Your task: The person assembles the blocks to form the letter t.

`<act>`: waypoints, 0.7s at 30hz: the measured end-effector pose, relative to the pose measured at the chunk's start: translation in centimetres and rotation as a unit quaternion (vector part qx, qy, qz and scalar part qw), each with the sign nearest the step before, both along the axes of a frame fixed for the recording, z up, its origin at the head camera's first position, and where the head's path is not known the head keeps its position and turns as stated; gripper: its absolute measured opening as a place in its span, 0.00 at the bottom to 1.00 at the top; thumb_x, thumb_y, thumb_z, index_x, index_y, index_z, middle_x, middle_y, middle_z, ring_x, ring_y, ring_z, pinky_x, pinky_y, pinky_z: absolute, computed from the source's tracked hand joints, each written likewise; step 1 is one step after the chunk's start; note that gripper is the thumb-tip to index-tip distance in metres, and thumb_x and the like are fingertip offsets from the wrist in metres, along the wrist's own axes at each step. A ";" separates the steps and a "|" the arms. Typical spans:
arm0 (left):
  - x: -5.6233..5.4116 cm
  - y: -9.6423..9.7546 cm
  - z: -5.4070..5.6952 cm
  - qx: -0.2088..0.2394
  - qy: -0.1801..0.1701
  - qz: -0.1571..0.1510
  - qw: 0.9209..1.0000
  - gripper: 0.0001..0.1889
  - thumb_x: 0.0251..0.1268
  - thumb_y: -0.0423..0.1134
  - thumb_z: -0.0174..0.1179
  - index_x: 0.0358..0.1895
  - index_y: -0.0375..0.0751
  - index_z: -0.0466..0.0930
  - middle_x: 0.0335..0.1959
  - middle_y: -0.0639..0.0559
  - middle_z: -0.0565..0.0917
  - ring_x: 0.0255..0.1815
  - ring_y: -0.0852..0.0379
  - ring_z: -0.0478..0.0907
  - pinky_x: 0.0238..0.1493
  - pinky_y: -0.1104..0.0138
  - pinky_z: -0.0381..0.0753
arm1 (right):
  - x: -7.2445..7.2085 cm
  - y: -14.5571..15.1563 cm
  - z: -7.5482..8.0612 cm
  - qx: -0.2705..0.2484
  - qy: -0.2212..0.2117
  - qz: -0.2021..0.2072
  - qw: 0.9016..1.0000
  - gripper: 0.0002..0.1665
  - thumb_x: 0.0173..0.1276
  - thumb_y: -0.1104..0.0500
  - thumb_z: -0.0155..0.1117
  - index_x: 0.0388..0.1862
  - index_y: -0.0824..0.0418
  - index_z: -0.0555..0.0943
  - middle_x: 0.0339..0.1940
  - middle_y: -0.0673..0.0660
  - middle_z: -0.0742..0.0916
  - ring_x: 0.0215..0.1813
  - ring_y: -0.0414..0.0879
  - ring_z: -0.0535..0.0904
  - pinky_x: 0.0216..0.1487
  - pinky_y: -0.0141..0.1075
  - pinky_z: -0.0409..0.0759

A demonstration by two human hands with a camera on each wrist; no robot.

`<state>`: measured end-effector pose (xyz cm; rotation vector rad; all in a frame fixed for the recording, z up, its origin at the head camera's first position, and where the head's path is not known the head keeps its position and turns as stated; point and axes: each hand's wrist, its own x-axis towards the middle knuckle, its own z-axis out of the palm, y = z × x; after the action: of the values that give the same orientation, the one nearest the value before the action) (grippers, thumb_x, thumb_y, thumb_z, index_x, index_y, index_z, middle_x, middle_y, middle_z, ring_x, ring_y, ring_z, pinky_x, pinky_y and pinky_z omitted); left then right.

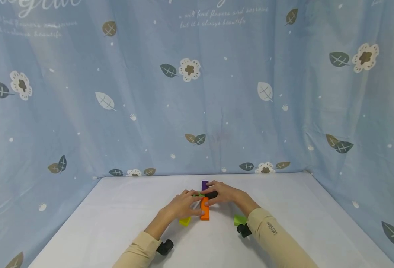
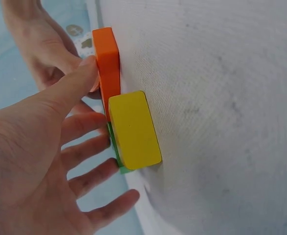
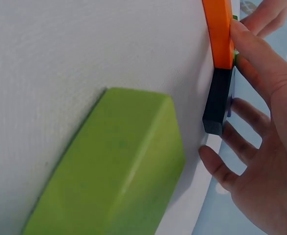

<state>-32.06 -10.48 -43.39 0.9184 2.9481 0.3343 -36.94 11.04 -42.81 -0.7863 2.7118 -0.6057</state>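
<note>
An orange block [image 1: 205, 215] lies in the middle of the white tabletop, touching a black block [image 3: 216, 105], with a purple block [image 1: 204, 184] and a green block [image 1: 198, 194] just behind. My left hand [image 1: 181, 205] rests its thumb on the orange block, fingers spread toward the green one. From the other side, my right hand [image 1: 225, 192] puts its thumb against the orange block; its other fingers reach around behind the black block. Both hands partly hide the green block. In the left wrist view, a yellow block [image 2: 135, 129] stands nearer than the orange one.
A light green block [image 1: 239, 220] lies apart under the right forearm. Black wrist cameras hang at the left wrist [image 1: 165, 247] and right wrist [image 1: 244, 230]. A blue curtain [image 1: 143, 137] with leaf and flower prints borders the back and sides of the white table [image 1: 116, 208].
</note>
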 end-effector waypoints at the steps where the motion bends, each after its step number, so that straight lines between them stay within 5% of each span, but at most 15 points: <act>1: 0.0 0.0 0.0 -0.004 0.003 -0.001 1.000 0.34 0.62 0.63 0.60 0.67 0.48 0.74 0.69 0.48 0.73 0.65 0.46 0.69 0.62 0.43 0.73 | 0.0 0.0 0.0 -0.001 -0.002 -0.002 1.000 0.31 0.62 0.41 0.69 0.66 0.37 0.76 0.76 0.57 0.67 0.74 0.62 0.62 0.70 0.67 0.60; 13: 0.6 -0.5 0.6 0.015 0.031 -0.032 0.999 0.32 0.61 0.61 0.63 0.65 0.49 0.77 0.64 0.51 0.77 0.62 0.47 0.73 0.59 0.45 0.76 | -0.4 0.3 -0.3 0.003 0.007 0.005 1.000 0.32 0.61 0.40 0.69 0.66 0.37 0.76 0.76 0.57 0.67 0.73 0.62 0.63 0.69 0.67 0.63; 21: 2.1 -2.3 0.7 0.018 0.017 -0.031 0.999 0.35 0.55 0.59 0.68 0.64 0.46 0.78 0.58 0.50 0.81 0.53 0.52 0.77 0.53 0.53 0.80 | -0.5 0.2 -0.3 0.018 0.015 0.016 1.000 0.32 0.63 0.40 0.68 0.67 0.37 0.75 0.76 0.58 0.67 0.73 0.62 0.64 0.69 0.65 0.64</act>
<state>-29.94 -12.74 -42.65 1.0266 2.9462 0.3740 -37.48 11.24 -43.13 -0.8335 2.7236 -0.5408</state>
